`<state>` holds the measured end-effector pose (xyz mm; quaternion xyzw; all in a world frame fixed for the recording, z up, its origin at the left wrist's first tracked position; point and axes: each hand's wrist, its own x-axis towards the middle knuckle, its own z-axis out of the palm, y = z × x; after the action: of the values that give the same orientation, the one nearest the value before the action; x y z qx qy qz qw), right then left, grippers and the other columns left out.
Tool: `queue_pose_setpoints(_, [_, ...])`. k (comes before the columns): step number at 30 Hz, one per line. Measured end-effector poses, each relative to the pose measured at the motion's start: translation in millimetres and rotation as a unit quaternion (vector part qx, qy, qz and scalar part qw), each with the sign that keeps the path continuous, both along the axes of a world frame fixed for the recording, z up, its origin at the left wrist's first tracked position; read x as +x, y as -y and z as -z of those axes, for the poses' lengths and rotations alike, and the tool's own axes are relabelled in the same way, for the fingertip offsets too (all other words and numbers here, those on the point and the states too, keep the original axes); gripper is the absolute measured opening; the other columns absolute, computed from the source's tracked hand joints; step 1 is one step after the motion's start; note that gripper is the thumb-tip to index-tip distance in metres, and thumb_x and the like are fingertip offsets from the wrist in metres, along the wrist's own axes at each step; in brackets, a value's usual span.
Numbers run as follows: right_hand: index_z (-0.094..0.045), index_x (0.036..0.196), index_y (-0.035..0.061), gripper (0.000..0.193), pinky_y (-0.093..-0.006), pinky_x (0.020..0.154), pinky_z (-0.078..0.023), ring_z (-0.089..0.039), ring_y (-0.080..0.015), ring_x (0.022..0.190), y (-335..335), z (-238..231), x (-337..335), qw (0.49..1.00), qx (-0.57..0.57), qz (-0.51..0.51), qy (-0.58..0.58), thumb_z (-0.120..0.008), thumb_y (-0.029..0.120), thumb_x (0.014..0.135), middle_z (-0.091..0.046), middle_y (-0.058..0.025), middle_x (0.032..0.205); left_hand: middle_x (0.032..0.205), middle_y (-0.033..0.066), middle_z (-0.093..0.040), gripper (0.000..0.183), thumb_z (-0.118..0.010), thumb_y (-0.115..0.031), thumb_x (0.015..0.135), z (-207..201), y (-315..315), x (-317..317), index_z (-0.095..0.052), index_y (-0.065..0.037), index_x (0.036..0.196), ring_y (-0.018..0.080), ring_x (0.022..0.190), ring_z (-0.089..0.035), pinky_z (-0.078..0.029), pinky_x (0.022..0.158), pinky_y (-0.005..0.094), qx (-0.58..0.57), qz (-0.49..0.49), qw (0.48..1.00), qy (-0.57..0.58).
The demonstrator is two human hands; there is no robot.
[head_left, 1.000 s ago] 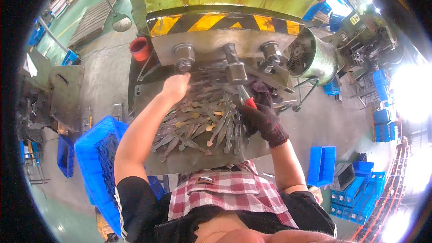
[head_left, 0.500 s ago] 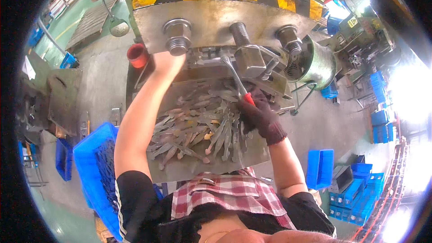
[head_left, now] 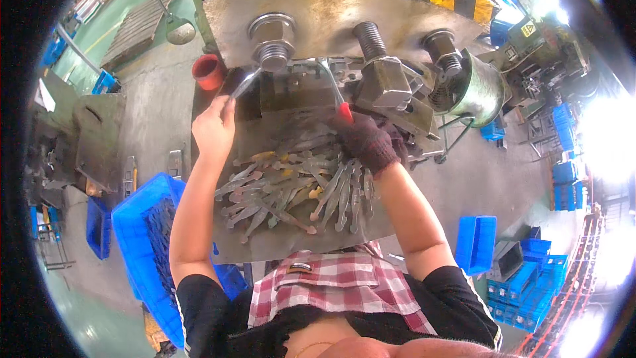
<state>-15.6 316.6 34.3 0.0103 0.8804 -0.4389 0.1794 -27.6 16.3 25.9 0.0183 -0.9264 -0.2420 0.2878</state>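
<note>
Press point(head_left: 331, 16) spans the far side, striped band above a steel face with big bolts. Tabletop point(head_left: 291, 242) sits between it and the person. Blue crate point(head_left: 136, 225) of dark parts stands left of the tabletop. Die block point(head_left: 295, 89) sits under the press face, ahead of the hands. Pile of flat metal parts point(head_left: 285, 189) lies loose on the tabletop, on the near side of the block.

Right hand point(head_left: 364, 139), dark glove, is closed round the handle of a red-handled tool point(head_left: 336, 93); left hand point(head_left: 215, 126), bare, pinches one end of a slim metal piece point(head_left: 246, 83). Red cup point(head_left: 209, 71) is just beyond the left hand.

Key relation: block lies ahead and rightward of left hand, ahead and leftward of right. Tool slants away and left, tip over the block; piece slants away and right, far end by the left bolt. Contact at either tip: can't tell. Left hand is nearer the piece, obviously.
</note>
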Motion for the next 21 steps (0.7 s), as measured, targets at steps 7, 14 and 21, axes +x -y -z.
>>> queue_pose_setpoints(7, [-0.063, 0.116, 0.0063, 0.069, -0.0396, 0.092, -0.043, -0.059, -0.0358, 0.109, -2.7, -11.8, -4.1, 0.992, 0.037, 0.078, 0.09, -0.056, 0.064, 0.078, -0.062, -0.02, 0.115, 0.065, 0.0156, -0.061, 0.021, -0.062, -0.025, 0.089, 12.9, -12.2, 17.3, -0.068, -0.006, 0.096, 0.0244, 0.054, -0.058, -0.045, 0.056, 0.0359, 0.143, 0.062, 0.987, 0.033])
queue_pose_setpoints(14, [-0.064, 0.109, 0.0066, 0.052, -0.033, 0.076, -0.049, -0.063, -0.0206, 0.081, -38.0, 1.1, 55.4, 0.981, -0.117, 0.068, 0.142, -0.061, 0.052, 0.084, -0.066, -0.0111, 0.09, 0.075, 0.0074, -0.06, 0.019, -0.065, -0.018, 0.083, 7.8, -26.6, 23.5, -0.066, -0.006, 0.097, 0.0259, 0.067, -0.057, -0.047, 0.062, 0.0338, -0.073, 0.192, 0.978, -0.034])
queue_pose_setpoints(21, [-0.065, 0.103, 0.0062, 0.039, -0.0254, 0.051, -0.044, -0.054, -0.0097, 0.06, -34.2, -22.2, 86.6, 0.931, -0.298, 0.018, 0.21, -0.064, 0.041, 0.086, -0.057, 0.0, 0.073, 0.077, 0.004, -0.053, 0.021, -0.067, -0.016, 0.075, 6.1, -45.7, 8.1, -0.064, -0.009, 0.095, 0.023, 0.075, -0.055, -0.047, 0.064, 0.0344, -0.19, 0.288, 0.93, -0.127])
